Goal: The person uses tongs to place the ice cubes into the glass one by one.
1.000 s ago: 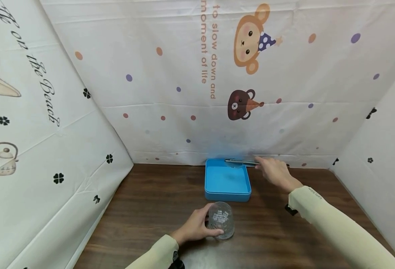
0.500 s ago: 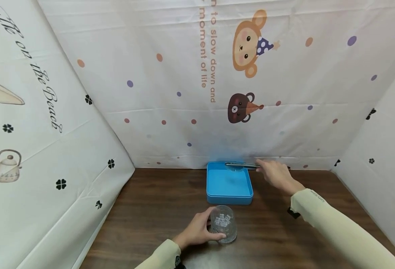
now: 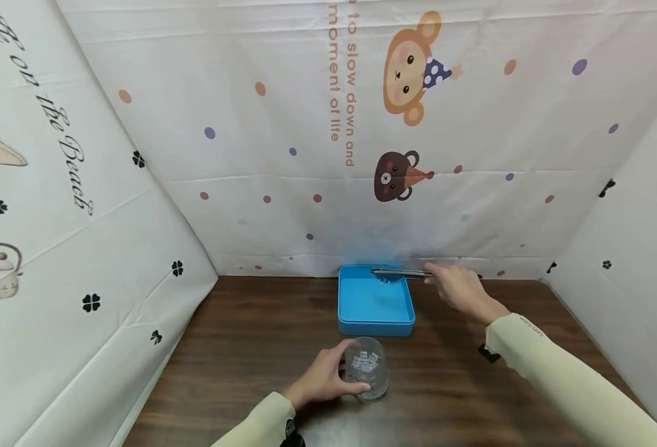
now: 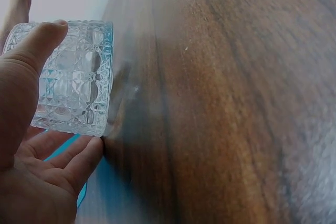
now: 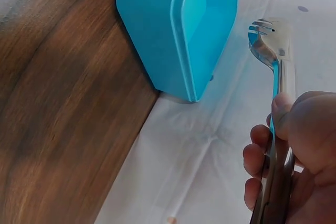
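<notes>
My left hand holds a clear cut-glass tumbler on the wooden table, thumb on the near side and fingers behind. Small clear pieces, like ice cubes, show in the tumbler. In the left wrist view the glass has a faceted pattern. My right hand grips metal tongs by the handles. Their head, slotted like a fork, is above the back right part of a blue box. Nothing can be made out between the tong ends.
The open, shallow blue box stands behind the tumbler, near the back cloth. Printed cloth walls rise at the back, the left and the right. Brown wooden table surface lies between them.
The whole head view shifts slightly as the camera moves. Both hands keep their hold on the tumbler and the tongs, in nearly the same places.
</notes>
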Action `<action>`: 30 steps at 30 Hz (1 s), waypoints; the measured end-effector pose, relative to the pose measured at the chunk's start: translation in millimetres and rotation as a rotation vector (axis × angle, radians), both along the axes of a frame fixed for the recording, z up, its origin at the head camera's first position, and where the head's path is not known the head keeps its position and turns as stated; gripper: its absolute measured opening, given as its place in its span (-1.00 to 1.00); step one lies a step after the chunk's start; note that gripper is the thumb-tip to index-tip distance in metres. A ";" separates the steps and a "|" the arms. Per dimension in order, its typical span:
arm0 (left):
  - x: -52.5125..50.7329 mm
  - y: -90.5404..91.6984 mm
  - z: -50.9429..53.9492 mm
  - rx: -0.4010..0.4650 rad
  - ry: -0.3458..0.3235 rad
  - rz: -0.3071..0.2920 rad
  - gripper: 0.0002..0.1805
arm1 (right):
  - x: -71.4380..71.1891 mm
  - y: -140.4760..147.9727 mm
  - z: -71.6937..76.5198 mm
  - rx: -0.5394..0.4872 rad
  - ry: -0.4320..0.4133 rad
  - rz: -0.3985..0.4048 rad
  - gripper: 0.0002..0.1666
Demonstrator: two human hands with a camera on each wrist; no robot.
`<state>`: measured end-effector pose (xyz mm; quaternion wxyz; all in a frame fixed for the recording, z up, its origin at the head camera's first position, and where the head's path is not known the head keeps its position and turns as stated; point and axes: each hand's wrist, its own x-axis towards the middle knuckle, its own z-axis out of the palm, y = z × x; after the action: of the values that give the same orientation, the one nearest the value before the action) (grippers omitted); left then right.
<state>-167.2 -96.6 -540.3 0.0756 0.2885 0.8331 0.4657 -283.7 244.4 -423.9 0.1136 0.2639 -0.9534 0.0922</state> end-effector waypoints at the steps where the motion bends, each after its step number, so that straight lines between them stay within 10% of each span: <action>1: -0.5 -0.5 -0.2 -0.003 0.001 0.000 -0.16 | 2.4 0.2 1.5 -0.006 0.009 0.007 -0.89; 18: -5.6 -1.2 -2.0 0.000 -0.009 -0.019 -0.15 | 80.0 -5.1 14.4 -0.064 0.159 0.203 -0.70; 30: -5.0 -1.5 -1.9 -0.012 0.007 -0.023 -0.13 | 98.3 -11.6 4.8 -0.029 0.213 0.259 -0.65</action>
<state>-172.2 -98.1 -542.2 0.0799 0.2994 0.8328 0.4588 -185.4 232.8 -419.1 0.2048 0.3910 -0.8927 0.0911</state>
